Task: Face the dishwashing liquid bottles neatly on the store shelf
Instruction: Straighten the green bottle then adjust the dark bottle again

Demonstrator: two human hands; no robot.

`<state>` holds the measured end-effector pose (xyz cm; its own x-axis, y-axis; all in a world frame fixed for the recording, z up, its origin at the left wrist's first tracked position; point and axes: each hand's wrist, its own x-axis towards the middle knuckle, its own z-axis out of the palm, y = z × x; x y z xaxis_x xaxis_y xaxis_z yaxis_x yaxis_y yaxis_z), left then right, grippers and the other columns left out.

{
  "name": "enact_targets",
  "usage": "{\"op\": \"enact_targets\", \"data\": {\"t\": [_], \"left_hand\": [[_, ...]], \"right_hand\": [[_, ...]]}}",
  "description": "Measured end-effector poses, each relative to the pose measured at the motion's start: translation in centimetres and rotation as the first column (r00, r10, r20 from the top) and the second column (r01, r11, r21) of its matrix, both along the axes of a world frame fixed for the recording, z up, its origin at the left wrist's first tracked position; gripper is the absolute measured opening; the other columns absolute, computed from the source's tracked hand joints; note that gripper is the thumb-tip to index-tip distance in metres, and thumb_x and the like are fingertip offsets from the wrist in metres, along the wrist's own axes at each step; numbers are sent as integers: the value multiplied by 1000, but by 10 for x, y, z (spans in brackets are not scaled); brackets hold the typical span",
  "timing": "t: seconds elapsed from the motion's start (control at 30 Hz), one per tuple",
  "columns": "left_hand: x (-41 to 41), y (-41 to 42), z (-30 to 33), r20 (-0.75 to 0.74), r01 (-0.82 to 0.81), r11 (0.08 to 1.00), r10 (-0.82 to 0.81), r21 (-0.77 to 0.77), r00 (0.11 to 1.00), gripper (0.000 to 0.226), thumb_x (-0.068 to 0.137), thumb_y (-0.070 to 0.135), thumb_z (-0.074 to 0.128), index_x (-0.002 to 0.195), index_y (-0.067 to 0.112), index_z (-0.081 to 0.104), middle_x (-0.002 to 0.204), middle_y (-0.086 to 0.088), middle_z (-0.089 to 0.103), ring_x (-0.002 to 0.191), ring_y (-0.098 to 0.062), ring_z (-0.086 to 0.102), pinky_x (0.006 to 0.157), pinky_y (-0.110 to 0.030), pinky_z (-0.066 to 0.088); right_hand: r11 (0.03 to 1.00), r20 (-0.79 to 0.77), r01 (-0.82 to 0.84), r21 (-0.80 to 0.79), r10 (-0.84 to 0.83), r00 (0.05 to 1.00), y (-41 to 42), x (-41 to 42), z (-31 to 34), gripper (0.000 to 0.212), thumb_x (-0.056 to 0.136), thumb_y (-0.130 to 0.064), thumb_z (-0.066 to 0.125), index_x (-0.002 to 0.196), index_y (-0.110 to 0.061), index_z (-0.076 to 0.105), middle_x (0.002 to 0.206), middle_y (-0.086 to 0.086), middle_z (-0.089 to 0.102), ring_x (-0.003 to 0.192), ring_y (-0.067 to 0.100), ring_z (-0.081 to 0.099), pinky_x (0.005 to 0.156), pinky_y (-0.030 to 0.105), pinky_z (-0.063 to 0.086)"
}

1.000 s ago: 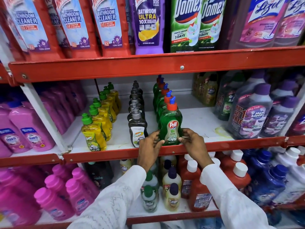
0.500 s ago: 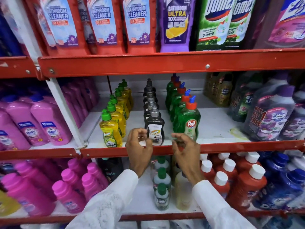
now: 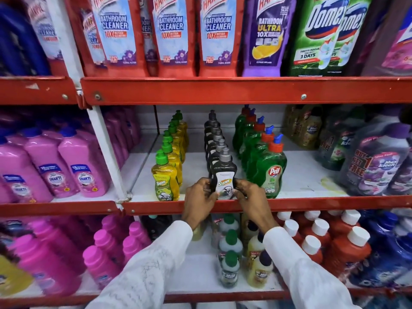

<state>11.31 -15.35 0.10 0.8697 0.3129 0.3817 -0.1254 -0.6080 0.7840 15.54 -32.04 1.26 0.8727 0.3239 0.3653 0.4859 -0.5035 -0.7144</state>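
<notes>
Three rows of dishwashing liquid bottles run front to back on the middle shelf [image 3: 312, 202]. The front black Super bottle [image 3: 224, 172] with a grey cap stands upright at the shelf's front edge, label facing me. My left hand [image 3: 199, 198] grips its lower left side and my right hand [image 3: 250, 197] grips its lower right side. To its left stands the front yellow Super bottle [image 3: 165, 179] with a green cap. On the right is the front green Pril bottle [image 3: 270, 172] with an orange cap and blue spout.
Pink Shakti bottles [image 3: 84, 172] fill the left bay behind a white upright [image 3: 107, 152]. Max Kleen bottles [image 3: 376, 166] stand at the right. Bathroom cleaner bottles [image 3: 169, 34] line the shelf above. Small bottles and red bottles [image 3: 343, 244] crowd the shelf below.
Both hands left the green Pril bottle, moved left and closed around the front black Super bottle. The view shifted left and up.
</notes>
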Motion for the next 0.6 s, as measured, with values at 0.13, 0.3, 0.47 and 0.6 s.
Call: {"op": "enact_targets", "data": {"t": [0.13,0.3,0.47,0.6], "left_hand": [[-3,3,0,23,-3,1000,4,-24,1000,34,77,12,79,108,12,67,95,-3,77,65,12,64,70,-18,59],[-4,3,0,33,9,1000,-9,-6,999,34,78,12,79,109,9,67,95,-1,75,68,16,62,65,-3,50],[-4,4,0,20,12,1000,-12,-13,1000,37,77,17,81,111,10,67,96,-4,77,71,6,65,65,-6,51],[-3,3,0,9,10,1000,-10,0,1000,40,77,20,82,113,10,66,98,-4,77,73,4,66,65,-6,51]], "right_hand": [[1000,-28,-7,4,7,1000,1,-1,1,38,91,-13,64,128,-16,63,126,1,69,111,10,63,102,30,48],[998,-89,-9,58,15,996,2,-2,0,40,90,-13,65,130,-13,60,126,3,68,115,14,64,103,34,50],[998,-98,12,69,-6,995,1,-3,0,41,91,-11,64,132,-10,58,128,7,67,115,11,62,103,32,49],[998,-96,22,58,-16,995,0,-3,-1,43,91,-11,63,133,-10,57,129,8,66,118,15,62,105,34,48]]}}
